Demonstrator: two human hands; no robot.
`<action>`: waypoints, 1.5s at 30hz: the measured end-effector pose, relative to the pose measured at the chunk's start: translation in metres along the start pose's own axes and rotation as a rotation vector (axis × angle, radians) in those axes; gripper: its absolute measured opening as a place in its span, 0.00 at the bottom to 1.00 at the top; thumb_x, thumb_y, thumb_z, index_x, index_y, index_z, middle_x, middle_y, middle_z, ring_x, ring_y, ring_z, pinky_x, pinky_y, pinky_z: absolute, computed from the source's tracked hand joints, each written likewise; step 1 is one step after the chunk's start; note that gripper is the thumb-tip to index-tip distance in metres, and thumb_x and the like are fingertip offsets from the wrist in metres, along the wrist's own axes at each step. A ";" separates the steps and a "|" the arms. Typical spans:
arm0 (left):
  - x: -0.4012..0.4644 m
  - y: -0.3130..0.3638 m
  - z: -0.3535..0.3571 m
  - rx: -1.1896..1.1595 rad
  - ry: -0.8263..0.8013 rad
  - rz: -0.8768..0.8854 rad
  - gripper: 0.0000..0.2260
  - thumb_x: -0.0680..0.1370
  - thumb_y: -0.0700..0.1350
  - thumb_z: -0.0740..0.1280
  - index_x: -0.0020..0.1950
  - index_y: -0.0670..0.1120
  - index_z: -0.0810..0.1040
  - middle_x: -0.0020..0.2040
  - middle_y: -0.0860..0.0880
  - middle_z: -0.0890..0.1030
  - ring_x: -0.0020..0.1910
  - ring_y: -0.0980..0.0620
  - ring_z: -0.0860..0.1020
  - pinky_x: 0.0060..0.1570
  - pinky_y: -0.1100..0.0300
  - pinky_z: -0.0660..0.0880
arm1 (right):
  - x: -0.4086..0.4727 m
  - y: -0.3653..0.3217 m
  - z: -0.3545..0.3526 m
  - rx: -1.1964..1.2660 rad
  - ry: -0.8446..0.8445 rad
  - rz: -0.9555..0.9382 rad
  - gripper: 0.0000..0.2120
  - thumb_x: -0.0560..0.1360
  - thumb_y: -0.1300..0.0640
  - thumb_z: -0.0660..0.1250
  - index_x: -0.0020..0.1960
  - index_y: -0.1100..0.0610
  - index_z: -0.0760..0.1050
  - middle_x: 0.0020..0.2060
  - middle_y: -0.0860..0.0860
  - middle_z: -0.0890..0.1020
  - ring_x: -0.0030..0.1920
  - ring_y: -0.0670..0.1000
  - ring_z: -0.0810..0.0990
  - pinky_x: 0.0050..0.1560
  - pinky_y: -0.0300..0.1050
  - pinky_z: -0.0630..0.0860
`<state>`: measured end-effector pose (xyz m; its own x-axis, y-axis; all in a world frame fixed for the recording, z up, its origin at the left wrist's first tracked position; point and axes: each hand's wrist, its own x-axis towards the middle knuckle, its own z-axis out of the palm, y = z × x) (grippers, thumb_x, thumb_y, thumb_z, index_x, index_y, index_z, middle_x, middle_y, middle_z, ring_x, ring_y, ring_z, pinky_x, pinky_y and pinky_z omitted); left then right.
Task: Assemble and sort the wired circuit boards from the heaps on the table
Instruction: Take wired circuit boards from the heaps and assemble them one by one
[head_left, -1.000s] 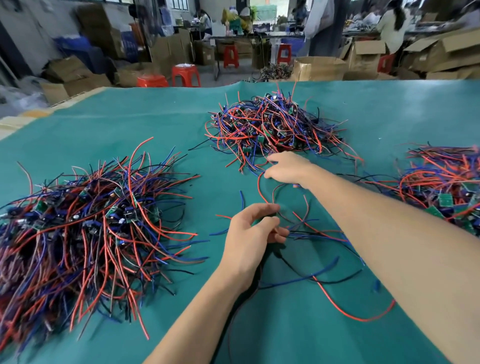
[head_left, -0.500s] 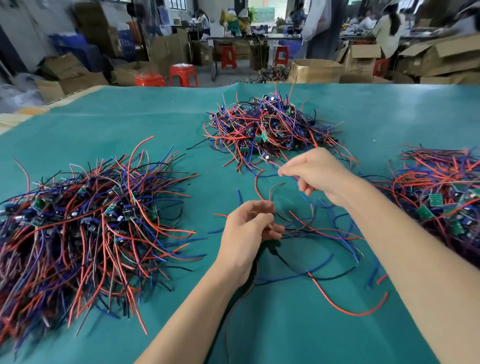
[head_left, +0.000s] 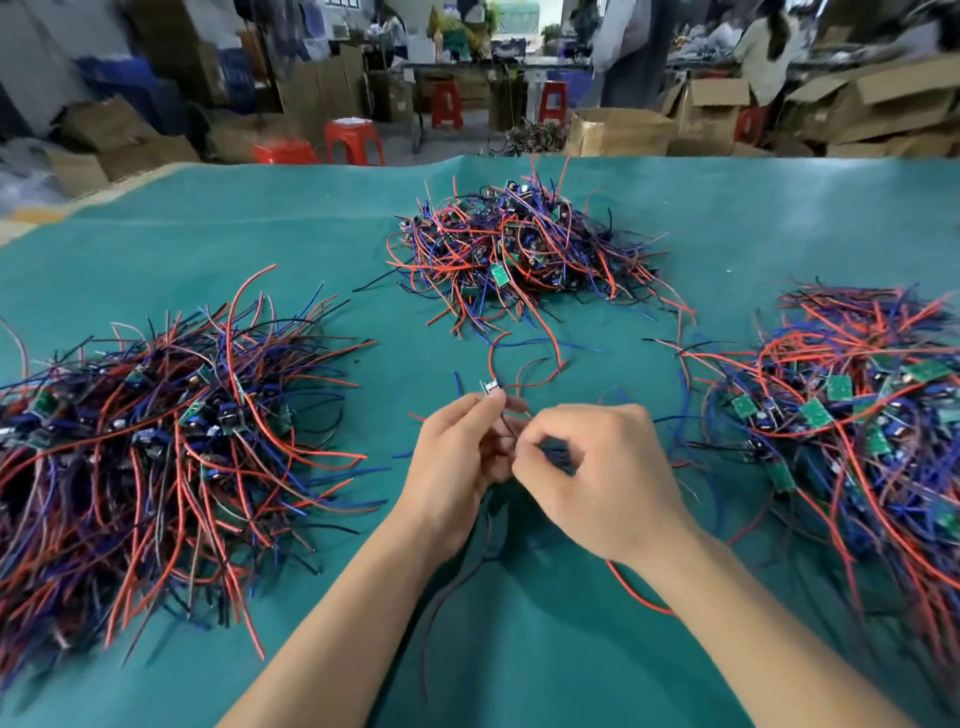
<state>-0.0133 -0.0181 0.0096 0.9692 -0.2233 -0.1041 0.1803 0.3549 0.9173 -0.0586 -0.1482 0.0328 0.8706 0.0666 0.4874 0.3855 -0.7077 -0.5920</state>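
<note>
Circuit board (head_left: 490, 387) was pinched in left hand (head_left: 457, 457) fingers; right hand (head_left: 597, 478) fingers pinched its wires (head_left: 511, 434). Mid-assembly, I'd judge; next came sorting onto a heap.

Behind the desk it's basically a warehouse: brown cardboard boxes (head_left: 621, 132) stacked and flopped open all over the floor. Two red plastic stools (head_left: 355, 141) sit just past the desk's far edge, two more (head_left: 447, 105) further back under a long table. A person in a light top (head_left: 761, 49) sits at the far right, back turned. Blue crates (head_left: 122, 83) on the left.
</note>
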 end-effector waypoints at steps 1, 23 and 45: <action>-0.001 0.001 -0.001 0.008 -0.009 -0.004 0.15 0.82 0.43 0.63 0.38 0.46 0.82 0.36 0.44 0.77 0.34 0.49 0.75 0.37 0.60 0.72 | 0.002 0.002 0.000 0.088 0.009 0.049 0.07 0.69 0.55 0.68 0.33 0.54 0.79 0.23 0.42 0.74 0.25 0.44 0.68 0.30 0.39 0.67; -0.003 0.000 -0.005 0.173 -0.190 0.020 0.15 0.83 0.40 0.59 0.36 0.43 0.70 0.28 0.49 0.69 0.24 0.54 0.60 0.22 0.65 0.57 | 0.005 0.028 0.004 -0.210 0.065 0.195 0.16 0.81 0.42 0.62 0.49 0.50 0.83 0.38 0.48 0.80 0.40 0.53 0.78 0.44 0.51 0.75; -0.007 -0.001 -0.004 0.320 -0.290 0.099 0.17 0.84 0.48 0.59 0.45 0.45 0.85 0.28 0.50 0.55 0.27 0.53 0.51 0.25 0.62 0.49 | 0.011 0.029 0.003 0.402 0.284 0.355 0.07 0.71 0.54 0.70 0.35 0.55 0.81 0.31 0.47 0.83 0.30 0.42 0.75 0.35 0.37 0.70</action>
<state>-0.0200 -0.0134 0.0081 0.8835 -0.4644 0.0608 -0.0167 0.0985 0.9950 -0.0369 -0.1656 0.0192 0.8731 -0.3540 0.3354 0.2202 -0.3275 -0.9188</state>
